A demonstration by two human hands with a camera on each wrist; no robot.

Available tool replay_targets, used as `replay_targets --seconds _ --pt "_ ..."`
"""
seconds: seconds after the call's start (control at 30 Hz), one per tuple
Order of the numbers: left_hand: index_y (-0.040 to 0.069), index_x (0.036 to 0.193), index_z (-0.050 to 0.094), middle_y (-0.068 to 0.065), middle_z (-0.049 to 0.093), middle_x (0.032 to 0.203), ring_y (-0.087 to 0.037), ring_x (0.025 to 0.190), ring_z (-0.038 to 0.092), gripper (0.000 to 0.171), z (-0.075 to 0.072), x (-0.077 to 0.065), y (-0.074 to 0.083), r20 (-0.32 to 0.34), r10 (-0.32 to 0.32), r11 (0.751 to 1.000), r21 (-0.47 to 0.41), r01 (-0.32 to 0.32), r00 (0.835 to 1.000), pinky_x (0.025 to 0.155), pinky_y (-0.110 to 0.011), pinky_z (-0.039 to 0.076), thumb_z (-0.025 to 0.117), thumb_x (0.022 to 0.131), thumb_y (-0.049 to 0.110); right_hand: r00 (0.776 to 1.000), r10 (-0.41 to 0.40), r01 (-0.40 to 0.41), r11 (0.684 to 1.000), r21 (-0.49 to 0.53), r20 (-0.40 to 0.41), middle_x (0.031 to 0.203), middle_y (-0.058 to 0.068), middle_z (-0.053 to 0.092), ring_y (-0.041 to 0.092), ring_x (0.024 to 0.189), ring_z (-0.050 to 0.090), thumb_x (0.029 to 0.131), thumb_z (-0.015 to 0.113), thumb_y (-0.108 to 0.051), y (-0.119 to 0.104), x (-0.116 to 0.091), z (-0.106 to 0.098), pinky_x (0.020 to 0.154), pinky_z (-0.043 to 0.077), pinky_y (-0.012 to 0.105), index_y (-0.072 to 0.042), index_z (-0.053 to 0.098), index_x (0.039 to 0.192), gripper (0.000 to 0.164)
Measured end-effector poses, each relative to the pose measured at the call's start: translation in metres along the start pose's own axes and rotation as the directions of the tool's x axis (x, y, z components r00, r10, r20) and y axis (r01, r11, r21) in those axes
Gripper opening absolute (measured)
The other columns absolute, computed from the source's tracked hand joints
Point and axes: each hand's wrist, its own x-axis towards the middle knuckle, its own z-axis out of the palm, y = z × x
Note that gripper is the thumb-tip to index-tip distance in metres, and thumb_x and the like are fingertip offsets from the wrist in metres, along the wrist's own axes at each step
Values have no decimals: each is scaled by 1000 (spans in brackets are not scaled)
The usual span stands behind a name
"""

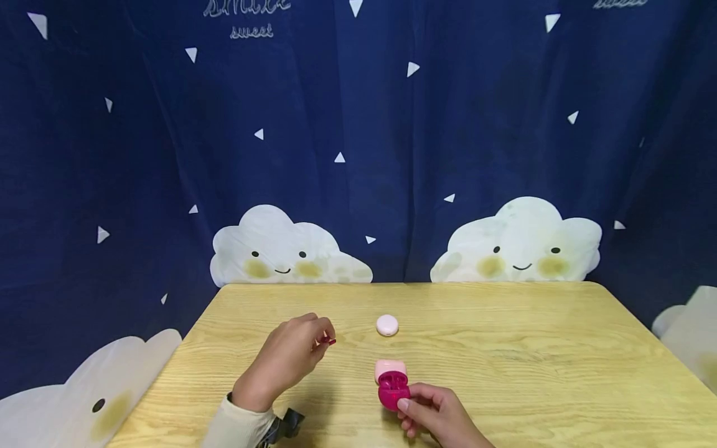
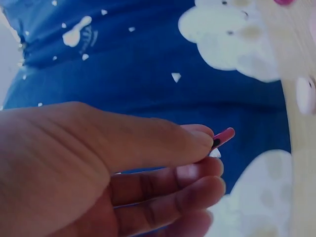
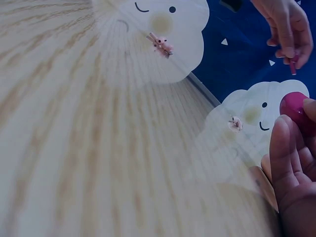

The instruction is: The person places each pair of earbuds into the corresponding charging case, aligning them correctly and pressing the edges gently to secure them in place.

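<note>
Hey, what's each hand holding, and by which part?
Left hand: a small magenta piece, pinched by one end, the other sticking out. Right hand: an open magenta case, held by its right side in the head view.

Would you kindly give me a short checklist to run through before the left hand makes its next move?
1. Left hand pinches the earbud: ok.
2. Right hand holds the magenta case: ok.
3. Magenta case open: ok, its inside shows.
4. Earbud over the magenta case: not ok, it is held apart, off to the left.
5. Earbud turned to suit a slot: cannot tell, too small.
6. Gap between the magenta case and the pale pink case: cannot tell, they overlap in the head view.
</note>
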Motion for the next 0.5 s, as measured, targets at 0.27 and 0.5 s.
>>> replay_targets --seconds 0.27,0.5 --pt "18 84 67 8 59 75 -4 67 57 19 6 11 20 2 75 995 -60 -75 997 55 -22 44 72 79 1 1000 16 -16 1000 15 -3 86 11 67 12 72 64 94 63 -19 0 0 0 65 56 26 6 64 112 31" --pt "17 84 59 12 60 72 -2 65 55 18 13 14 30 38 119 982 -149 -112 992 57 -17 44 74 81 7 1000 -21 21 1000 4 2 84 11 66 13 72 65 94 62 -15 -1 0 1 64 56 26 9 62 112 30"
